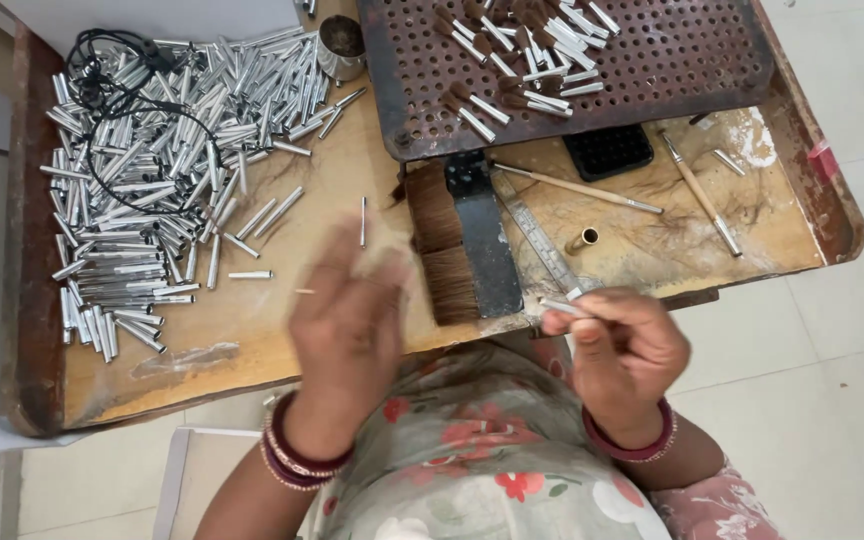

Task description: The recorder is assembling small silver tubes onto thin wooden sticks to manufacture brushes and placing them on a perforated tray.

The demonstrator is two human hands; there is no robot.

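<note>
Head view: right hand (620, 352) pinches one metal tube (564, 307), blurred left hand (347, 325) spreads empty, a big tube heap (142, 190) unfilled, few bristled on the perforated tray (672, 60).

No packages, labels, signs or screens in view.

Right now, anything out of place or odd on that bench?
Mostly orderly. One silver tube lies alone mid-bench, apart from the big tube pile at left. A black cord is draped across that pile. The left hand is motion-blurred; the right hand pinches a small tube.
</note>
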